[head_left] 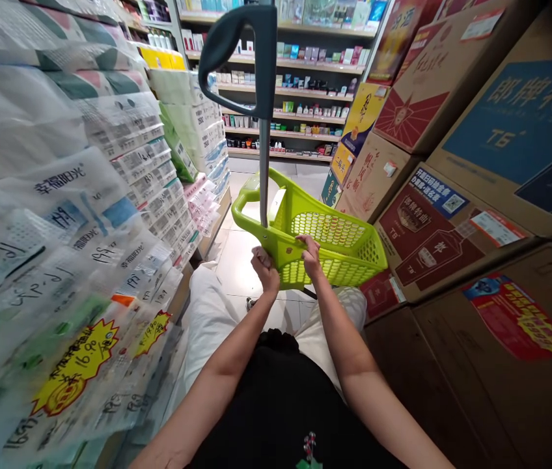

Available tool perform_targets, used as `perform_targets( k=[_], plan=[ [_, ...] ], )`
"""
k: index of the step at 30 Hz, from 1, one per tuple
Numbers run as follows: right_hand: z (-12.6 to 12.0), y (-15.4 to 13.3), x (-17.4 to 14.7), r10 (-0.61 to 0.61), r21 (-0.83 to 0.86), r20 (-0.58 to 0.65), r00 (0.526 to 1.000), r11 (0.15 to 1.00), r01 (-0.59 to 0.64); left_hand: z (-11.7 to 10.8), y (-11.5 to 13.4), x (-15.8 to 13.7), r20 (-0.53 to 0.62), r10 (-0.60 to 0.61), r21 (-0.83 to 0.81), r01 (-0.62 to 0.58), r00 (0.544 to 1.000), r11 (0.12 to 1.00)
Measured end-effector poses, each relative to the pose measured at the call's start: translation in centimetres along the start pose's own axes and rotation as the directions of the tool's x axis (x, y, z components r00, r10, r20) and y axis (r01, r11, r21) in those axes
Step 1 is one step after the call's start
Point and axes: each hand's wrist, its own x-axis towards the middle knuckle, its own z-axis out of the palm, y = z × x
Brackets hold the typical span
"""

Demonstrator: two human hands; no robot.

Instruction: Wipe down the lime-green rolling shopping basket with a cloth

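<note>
Lime-green, just ahead of the knees (pixel 210 290), here's the shopping basket (pixel 283 240), grey handle (pixel 265 85) already standing up, right fingers (pixel 309 243) pinching its near rim, grip not yet released, left fingers (pixel 259 256) curled by the near-left corner, pinching something or not, can't tell!

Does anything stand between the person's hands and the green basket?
Nothing visible does. The right hand is against the near side of the green basket; the left hand is at its corner, though whether those fingers touch is unclear.
</note>
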Motion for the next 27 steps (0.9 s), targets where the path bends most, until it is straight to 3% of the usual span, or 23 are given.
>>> perform_targets(
  k=[3,6,9,15,23,27],
  plan=[
    [0.0,0.0,0.0,0.000,-0.010,-0.003,1.000,1.000,0.000,0.9,-0.1,-0.1,0.011,0.203,0.092,-0.203,0.979,0.975],
    [0.1,0.0,0.0,-0.003,0.000,-0.011,1.000,1.000,0.003,0.6,-1.9,-1.8,0.149,0.160,0.123,-0.179,0.976,0.976],
    [0.2,0.1,0.0,-0.011,0.017,-0.006,1.000,1.000,0.011,0.0,-3.2,-3.2,0.178,0.094,0.121,-0.116,0.980,0.986],
    [0.5,0.4,0.1,-0.014,0.052,-0.036,0.999,0.999,0.016,1.4,-0.3,-0.5,0.134,0.295,0.118,-0.311,0.946,0.943],
    [0.2,0.3,0.1,-0.042,0.080,-0.023,0.999,0.996,0.043,1.1,-3.0,-3.8,0.176,0.165,0.216,-0.202,0.971,0.955],
    [0.2,0.4,0.0,-0.049,0.066,-0.010,0.999,0.997,0.049,2.2,-1.2,-2.3,0.131,0.196,0.187,-0.219,0.972,0.958]
  ],
)
